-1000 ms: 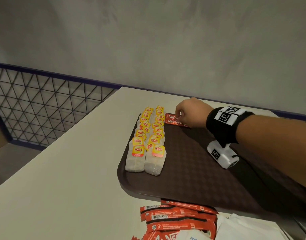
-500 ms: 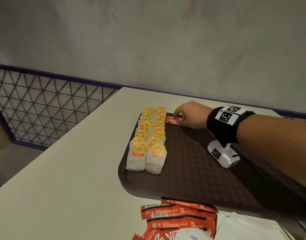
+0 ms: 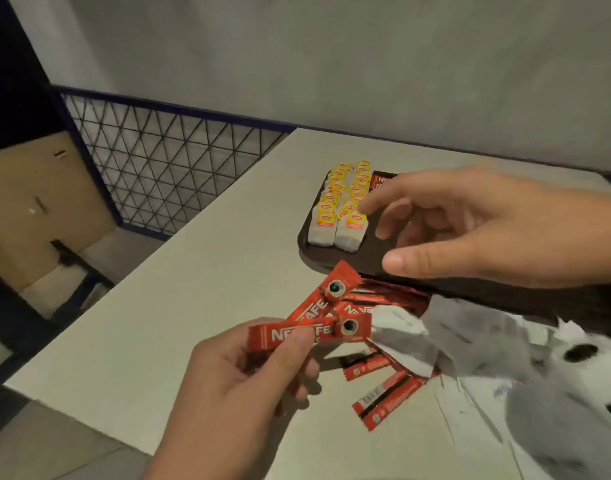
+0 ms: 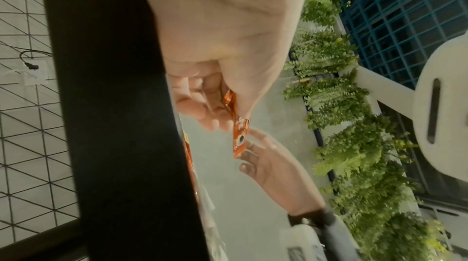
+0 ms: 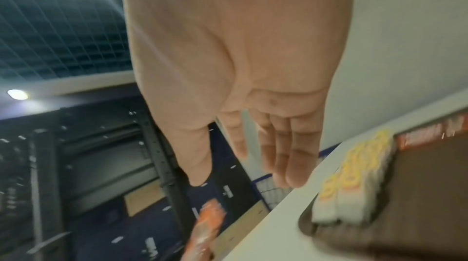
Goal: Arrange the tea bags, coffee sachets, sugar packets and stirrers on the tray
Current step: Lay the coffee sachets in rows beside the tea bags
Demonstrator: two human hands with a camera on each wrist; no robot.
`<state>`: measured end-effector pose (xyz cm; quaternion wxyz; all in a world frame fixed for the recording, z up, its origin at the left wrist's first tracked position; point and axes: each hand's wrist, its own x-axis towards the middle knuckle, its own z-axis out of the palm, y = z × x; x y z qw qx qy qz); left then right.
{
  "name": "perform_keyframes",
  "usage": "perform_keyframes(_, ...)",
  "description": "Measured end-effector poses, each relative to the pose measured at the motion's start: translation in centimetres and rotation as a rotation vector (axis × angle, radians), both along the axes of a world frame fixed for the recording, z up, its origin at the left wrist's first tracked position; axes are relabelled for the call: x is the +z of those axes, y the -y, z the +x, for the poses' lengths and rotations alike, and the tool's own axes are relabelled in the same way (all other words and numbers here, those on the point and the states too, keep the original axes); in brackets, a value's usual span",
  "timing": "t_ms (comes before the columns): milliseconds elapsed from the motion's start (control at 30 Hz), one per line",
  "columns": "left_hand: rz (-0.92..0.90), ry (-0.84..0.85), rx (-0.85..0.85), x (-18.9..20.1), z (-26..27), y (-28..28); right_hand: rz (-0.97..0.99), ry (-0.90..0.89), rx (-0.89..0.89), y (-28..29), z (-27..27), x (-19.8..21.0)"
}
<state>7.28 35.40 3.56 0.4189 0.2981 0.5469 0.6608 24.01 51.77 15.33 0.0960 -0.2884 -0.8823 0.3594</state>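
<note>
Head view: the left hand (image 3: 248, 372) pinches two red coffee sachets (image 3: 318, 320) between thumb and fingers, above the tabletop (image 3: 158, 323) and just in front of the tray (image 3: 335, 258). The right hand (image 3: 470, 230) hangs above the tray's near edge, fingers spread and relaxed, holding nothing, close to the sachets. The step in hand appears to be a transfer of one sachet from left to right.

Procedure, as judged:
- Take only the upper sachet by its free end; the two cross and may drag together.
- Lay it flat beside the sachet (image 3: 383, 180) already at the tray's far end, long edges parallel, clear of the tea bags (image 3: 342, 206).

Tray contents: two overlapping rows of tea bags with yellow tags along the left side, and one red sachet just right of them. The rest of the tray visible is bare. More sachets (image 3: 383, 393) and white packets (image 3: 470, 341) lie loose on the tabletop before the tray. No stirrers can be made out.
</note>
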Motion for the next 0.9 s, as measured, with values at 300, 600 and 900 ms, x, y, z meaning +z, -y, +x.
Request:
perform_keyframes(300,0.062,-0.324,-0.179,0.0,2.0,0.8,0.034,-0.159,-0.069,6.8,3.0,-6.7)
perform_keyframes(600,0.098,0.125,-0.119,-0.3,2.8,0.5,-0.342,-0.427,-0.168,7.3,4.0,-7.4)
perform_keyframes(900,0.156,-0.023,-0.051,-0.7,2.8,0.6,-0.412,-0.471,-0.249,7.3,4.1,-8.4)
